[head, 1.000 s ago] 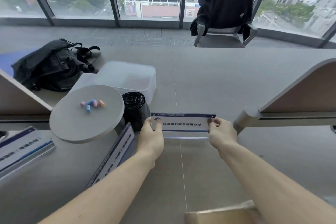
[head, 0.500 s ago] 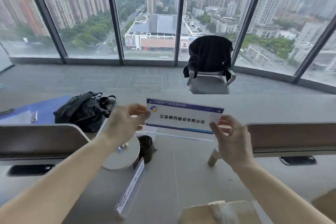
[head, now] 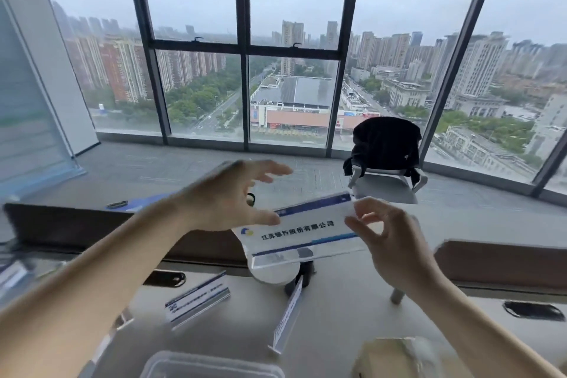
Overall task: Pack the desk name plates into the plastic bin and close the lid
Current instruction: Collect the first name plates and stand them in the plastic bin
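A clear acrylic desk name plate (head: pixel 302 232) with a white and blue card is held up in the air, tilted with its right end higher. My right hand (head: pixel 389 239) pinches its right end. Spread wide, my left hand (head: pixel 227 196) hovers at the plate's upper left corner, with only the thumb near the edge. Two more name plates stand on the grey desk below, one (head: pixel 196 298) to the left and one (head: pixel 288 313) seen edge-on. The rim of a clear plastic bin (head: pixel 211 365) shows at the bottom edge.
A round grey disc (head: pixel 276 275) and a black roll (head: pixel 305 267) sit behind the held plate. Brown desk dividers stand left (head: pixel 67 224) and right (head: pixel 503 264). A cardboard box (head: pixel 395 356) is at the bottom right. A chair with a black garment (head: pixel 383 147) stands by the windows.
The view has tilted up toward the windows. The plate has tilted, right end up. My left hand has let go of its left end and spread its fingers; my right hand still holds it.
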Tool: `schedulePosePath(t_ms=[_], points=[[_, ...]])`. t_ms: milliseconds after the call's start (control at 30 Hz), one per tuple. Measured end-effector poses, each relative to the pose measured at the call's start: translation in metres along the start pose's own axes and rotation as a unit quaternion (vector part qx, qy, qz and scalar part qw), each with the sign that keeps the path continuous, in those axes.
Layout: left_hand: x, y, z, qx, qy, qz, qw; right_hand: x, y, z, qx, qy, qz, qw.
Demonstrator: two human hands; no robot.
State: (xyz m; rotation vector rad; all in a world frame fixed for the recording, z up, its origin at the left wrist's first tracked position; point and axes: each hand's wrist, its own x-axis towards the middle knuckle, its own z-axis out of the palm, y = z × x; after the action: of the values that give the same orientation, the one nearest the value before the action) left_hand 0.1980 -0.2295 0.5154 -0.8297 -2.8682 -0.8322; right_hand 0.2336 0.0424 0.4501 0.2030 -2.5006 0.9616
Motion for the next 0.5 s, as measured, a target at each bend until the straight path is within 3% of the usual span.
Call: schedulePosePath(t_ms=[67,267,333,400,433,500], points=[[-0.025,0.001,-0.009,0.080,-0.059,0.006,0.995,-0.011,-0.045,0.018,-0.013,-0.013,-0.044,0.999],[-0.150,-0.081,-0.067,0.070,-0.012,-0.035,0.997,-0.052,-0.171,0.118,0.007,0.000,-0.082,0.997],[-0.198,-0.116,-0.089,0.037,0.029,-0.066,0.997,-0.074,-0.212,0.165,0.035,0.008,-0.043,0.998],[-0.239,-0.151,-0.111,0.004,0.073,-0.102,0.992,-0.098,-0.251,0.212,0.103,-0.035,0.043,0.993],[-0.257,-0.170,-0.122,-0.009,0.087,-0.121,0.989,-0.109,-0.270,0.236,0.173,-0.081,0.093,0.977],[-0.288,-0.206,-0.141,-0.029,0.112,-0.160,0.980,-0.125,-0.308,0.285,0.331,-0.164,0.180,0.912]])
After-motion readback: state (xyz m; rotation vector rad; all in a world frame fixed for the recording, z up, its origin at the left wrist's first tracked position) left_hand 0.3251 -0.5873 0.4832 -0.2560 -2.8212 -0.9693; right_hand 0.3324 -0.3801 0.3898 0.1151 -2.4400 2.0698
